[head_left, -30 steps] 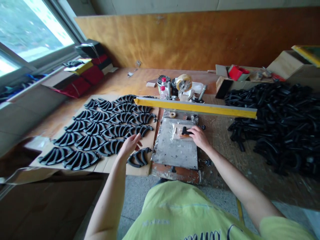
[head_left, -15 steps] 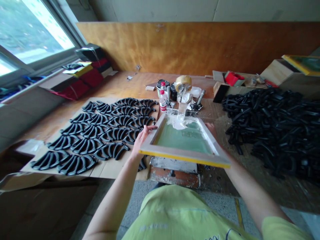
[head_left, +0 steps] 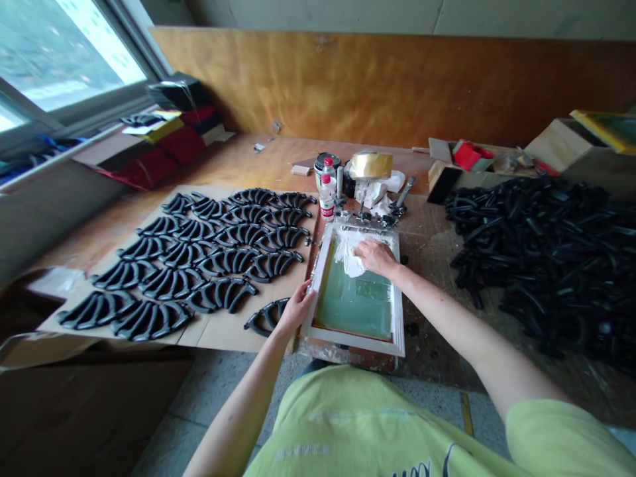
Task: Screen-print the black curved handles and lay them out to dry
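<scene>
A silk-screen frame (head_left: 400, 328) with green mesh lies flat in front of me, its far end at the metal clamps (head_left: 365, 218). My left hand (head_left: 299, 303) is closed on the frame's left edge. Over the far part of the mesh, my right hand (head_left: 377, 257) is closed around a small pale squeegee (head_left: 356, 252), mostly hidden by the fingers. White ink (head_left: 352, 266) is smeared on the mesh beside that hand. To the left, curved black tubular parts (head_left: 169, 277) lie in fan-like rows on cardboard.
A large heap of black parts (head_left: 551, 258) covers the right side. Behind the frame stand red-capped plastic bottles (head_left: 326, 199), a dark can (head_left: 320, 173) and a roll of tape (head_left: 371, 164). Boxes (head_left: 169, 156) line the window side; an open carton (head_left: 442, 173) sits back right.
The frame has come down from a raised tilt to lying flat. My right hand has left its right edge and taken hold of the squeegee. The left hand has slid nearer along the left edge.
</scene>
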A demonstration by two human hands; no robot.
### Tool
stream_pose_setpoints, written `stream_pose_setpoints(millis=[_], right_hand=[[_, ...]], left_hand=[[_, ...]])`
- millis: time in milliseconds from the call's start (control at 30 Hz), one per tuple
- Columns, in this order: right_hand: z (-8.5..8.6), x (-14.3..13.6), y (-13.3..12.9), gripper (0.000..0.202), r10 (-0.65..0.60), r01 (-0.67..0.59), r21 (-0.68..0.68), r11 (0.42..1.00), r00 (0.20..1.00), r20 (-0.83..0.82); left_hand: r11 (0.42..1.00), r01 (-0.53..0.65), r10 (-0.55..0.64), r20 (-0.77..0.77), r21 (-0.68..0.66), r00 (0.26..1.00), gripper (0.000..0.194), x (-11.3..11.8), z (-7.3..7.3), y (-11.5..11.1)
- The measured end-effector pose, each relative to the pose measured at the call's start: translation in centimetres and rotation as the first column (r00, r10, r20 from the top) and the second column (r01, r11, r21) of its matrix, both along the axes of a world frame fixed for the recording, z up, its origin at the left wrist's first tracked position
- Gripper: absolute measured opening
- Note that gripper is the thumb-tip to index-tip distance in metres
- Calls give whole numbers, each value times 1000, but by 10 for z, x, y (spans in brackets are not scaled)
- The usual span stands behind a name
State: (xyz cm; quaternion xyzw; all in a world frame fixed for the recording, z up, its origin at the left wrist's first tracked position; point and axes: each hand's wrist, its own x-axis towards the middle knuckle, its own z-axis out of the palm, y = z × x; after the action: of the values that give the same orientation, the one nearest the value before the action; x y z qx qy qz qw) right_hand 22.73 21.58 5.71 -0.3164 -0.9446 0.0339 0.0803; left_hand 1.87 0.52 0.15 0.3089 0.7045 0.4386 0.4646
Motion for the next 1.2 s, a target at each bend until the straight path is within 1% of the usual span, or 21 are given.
stream_pose_setpoints(millis=[100, 167, 200, 267, 333, 367, 467, 533, 600, 633, 700, 767, 800, 867, 933, 1000, 1033, 1067, 1100, 1133, 1200], right_hand=[[3, 19, -17, 15, 236, -237, -26, 971, 971, -28], [10, 25, -17, 12, 320, -325, -95, 941, 945, -66], [13, 24, -14, 9, 323, -331, -129, 935, 943, -85], [14, 21, -10, 5, 253, -270, -150, 951, 959, -127], [10, 19, -13, 7, 164, -185, -107, 977, 971, -176], [6, 19, -17, 11, 147, -165, -79, 983, 969, -197], [-4, 28, -32, 21, 208, -227, -63, 972, 952, -224], [-3, 31, -31, 16, 227, -258, -103, 961, 943, -244], [6, 24, -19, 13, 161, -208, -142, 968, 945, -285], [12, 17, -9, 18, 103, -157, -158, 975, 946, -308], [25, 2, 15, 39, -31, -28, -171, 985, 942, -335], [37, -4, 39, 55, -149, 104, -145, 984, 925, -349], [42, -1, 50, 57, -202, 169, -120, 978, 907, -368], [47, 19, 69, 51, -307, 306, -78, 949, 836, -454], [41, 51, 80, 38, -427, 460, -89, 883, 711, -559], [24, 81, 79, 26, -546, 585, -153, 796, 587, -598], [12, 92, 73, 21, -592, 613, -192, 766, 557, -583], [-1, 98, 65, 18, -620, 609, -233, 758, 561, -548], [-14, 99, 55, 17, -617, 568, -270, 777, 605, -503], [-27, 97, 43, 18, -576, 495, -296, 817, 679, -454], [-43, 83, 18, 26, -397, 306, -287, 908, 845, -357]], left_hand=[[1000, -1, 1, -10, 0, 1000, 72, 0, 1, -1], [1000, -5, 5, -1, 6, 1000, 71, 2, 2, -1], [1000, -9, 9, 7, 6, 1000, 70, 2, 4, -1], [1000, -18, 17, 36, 5, 999, 70, 4, 8, -1], [1000, -28, 27, 92, 13, 995, 71, 4, 14, -1], [999, -34, 32, 119, 18, 992, 73, 5, 16, -1], [999, -45, 41, 161, 20, 986, 76, 6, 22, -2], [999, -48, 46, 159, 12, 986, 76, 7, 26, -2], [999, -40, 40, 163, -4, 986, 77, 4, 32, -2], [1000, -23, 25, 170, -13, 985, 78, 2, 37, -2], [999, 28, -24, 193, -21, 981, 81, -3, 51, -2], [998, 59, -59, 224, 4, 973, 80, -8, 70, 1], [998, 57, -63, 233, 31, 970, 76, -10, 81, 4], [992, 24, -51, 220, 121, 974, 62, -10, 105, 13], [960, -25, -33, 202, 278, 979, 51, -7, 128, 28], [899, -64, -34, 215, 433, 976, 45, -2, 148, 48], [872, -80, -41, 234, 483, 971, 43, 1, 156, 59], [857, -92, -49, 256, 508, 965, 43, 3, 163, 69], [854, -101, -52, 277, 510, 959, 44, 5, 168, 78], [858, -118, -44, 301, 499, 953, 45, 6, 170, 86], [853, -203, 18, 362, 481, 932, 50, 12, 166, 94]])
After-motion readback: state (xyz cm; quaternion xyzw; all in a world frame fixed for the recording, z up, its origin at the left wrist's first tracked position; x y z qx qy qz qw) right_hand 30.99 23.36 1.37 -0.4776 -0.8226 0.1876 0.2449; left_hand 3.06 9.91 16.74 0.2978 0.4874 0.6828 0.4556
